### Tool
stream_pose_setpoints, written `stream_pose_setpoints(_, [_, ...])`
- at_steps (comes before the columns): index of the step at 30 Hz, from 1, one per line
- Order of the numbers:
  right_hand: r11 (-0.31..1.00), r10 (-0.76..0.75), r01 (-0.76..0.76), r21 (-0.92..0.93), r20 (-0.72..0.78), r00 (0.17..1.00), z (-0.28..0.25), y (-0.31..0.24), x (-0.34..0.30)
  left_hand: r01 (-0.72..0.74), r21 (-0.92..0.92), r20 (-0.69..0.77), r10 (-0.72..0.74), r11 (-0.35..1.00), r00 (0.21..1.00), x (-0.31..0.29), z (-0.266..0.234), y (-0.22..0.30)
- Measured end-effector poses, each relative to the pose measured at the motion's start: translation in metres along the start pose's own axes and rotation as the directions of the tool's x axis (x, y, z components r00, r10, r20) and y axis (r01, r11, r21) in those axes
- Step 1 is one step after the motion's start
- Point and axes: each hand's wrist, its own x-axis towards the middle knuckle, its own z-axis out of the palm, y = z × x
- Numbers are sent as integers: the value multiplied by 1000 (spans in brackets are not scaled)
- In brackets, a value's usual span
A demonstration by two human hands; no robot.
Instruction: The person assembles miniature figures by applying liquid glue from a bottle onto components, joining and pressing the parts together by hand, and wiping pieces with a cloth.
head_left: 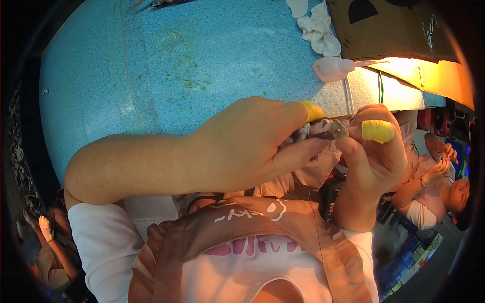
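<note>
small figurine (319, 129): by blue table (111, 70)'s near edge | left hand (257, 134): narrow pinch, holding figurine | right hand (378, 154): narrow pinch, holding figurine too | yellow tape (378, 131) on a finger of each | white bottle (331, 69), crumpled white cloth (321, 33): table's right side | cardboard box (391, 33): table's far right

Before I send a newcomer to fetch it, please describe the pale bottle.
Find the blue table, then the brown cardboard box at the picture's upper right. Just below the crumpled white wad beside it is the bottle, set apart by its smooth body and thin spout.
</note>
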Motion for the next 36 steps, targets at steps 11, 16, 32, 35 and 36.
stream_pose_setpoints(11, [947,-115,143,-287,110,987,4,-8,2,-18,79,7,17,997,1000,2,2,-2])
stream_pose_setpoints(16, [964,-105,112,-243,40,994,6,-9,-2,-92,22,-29,92,996,995,3,3,-6])
stream_pose_setpoints(32, [993,-18,19,-114,8,1000,4,0,-19,-60,28,113,57,998,992,9,-5,-5])
stream_pose_setpoints(35, [993,-16,27,-117,93,996,8,3,-20,-72,-50,34,74,996,997,5,-1,-5])
stream_pose_setpoints(36, [997,-25,29,-67,56,998,9,4,-19,-102,-52,52,105,993,993,5,-5,-3])
